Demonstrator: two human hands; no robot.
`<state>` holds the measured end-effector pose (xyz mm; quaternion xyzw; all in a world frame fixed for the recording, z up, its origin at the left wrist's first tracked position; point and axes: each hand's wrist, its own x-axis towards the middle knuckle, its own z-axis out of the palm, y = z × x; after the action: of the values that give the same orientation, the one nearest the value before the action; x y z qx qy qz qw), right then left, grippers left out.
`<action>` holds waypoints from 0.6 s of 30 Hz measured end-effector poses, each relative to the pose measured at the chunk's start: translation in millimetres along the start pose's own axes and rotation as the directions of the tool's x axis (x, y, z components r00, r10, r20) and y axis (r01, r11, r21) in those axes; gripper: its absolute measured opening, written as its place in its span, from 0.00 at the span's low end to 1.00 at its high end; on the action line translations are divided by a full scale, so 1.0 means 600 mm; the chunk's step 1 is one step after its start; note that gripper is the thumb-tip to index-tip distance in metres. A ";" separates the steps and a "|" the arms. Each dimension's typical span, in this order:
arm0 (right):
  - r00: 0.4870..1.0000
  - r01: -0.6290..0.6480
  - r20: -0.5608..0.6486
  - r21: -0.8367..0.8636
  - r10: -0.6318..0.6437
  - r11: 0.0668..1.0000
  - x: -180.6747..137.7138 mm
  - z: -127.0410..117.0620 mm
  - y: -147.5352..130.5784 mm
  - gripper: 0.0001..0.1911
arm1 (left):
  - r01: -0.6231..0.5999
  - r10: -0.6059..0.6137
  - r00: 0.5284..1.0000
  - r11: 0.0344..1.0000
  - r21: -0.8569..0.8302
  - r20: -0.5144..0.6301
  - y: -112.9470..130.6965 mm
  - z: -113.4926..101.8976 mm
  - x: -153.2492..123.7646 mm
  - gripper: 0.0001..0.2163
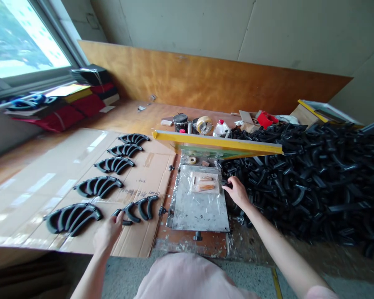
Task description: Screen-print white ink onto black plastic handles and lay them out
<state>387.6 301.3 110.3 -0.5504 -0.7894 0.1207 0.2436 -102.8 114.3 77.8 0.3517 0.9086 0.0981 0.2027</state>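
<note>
On the cardboard at the left, my left hand (109,232) is closed round the end of a black curved plastic handle (127,223). That handle lies beside a short row of similar handles (141,209). My right hand (238,193) pinches a black plastic handle (227,184), mostly hidden by the fingers, at the right edge of a metal plate (199,214). Fixed on the plate under clear film is a small jig (206,183) with orange-brown pieces. A yellow-edged printing screen (218,142) stands raised behind the plate.
A big heap of black handles (302,187) covers the right side. Several fanned groups of handles (73,218) lie on the cardboard (50,178). Behind the screen are a black tin (180,121), tape rolls (204,124) and a red-capped bottle (221,128). A knob (198,236) juts out at the plate's front.
</note>
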 end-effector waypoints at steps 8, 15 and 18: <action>0.939 0.324 0.109 0.044 -0.327 0.945 0.048 0.099 -0.130 0.08 | -0.302 0.300 0.952 0.875 -0.378 -0.067 0.216 -0.046 -0.021 0.22; 0.940 0.282 0.218 -0.071 -0.261 0.957 0.044 0.102 -0.138 0.16 | -0.551 0.493 0.793 0.330 -0.767 -0.357 0.407 -0.149 -0.075 0.20; 0.929 0.263 0.297 -0.113 -0.220 0.958 0.055 0.097 -0.156 0.20 | -0.533 0.519 0.765 0.180 -0.827 -0.381 0.461 -0.182 -0.096 0.22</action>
<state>272.4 302.2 112.2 -0.4430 -0.8845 0.1070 0.0994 54.1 274.1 281.9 0.4710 0.5257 0.6388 0.3064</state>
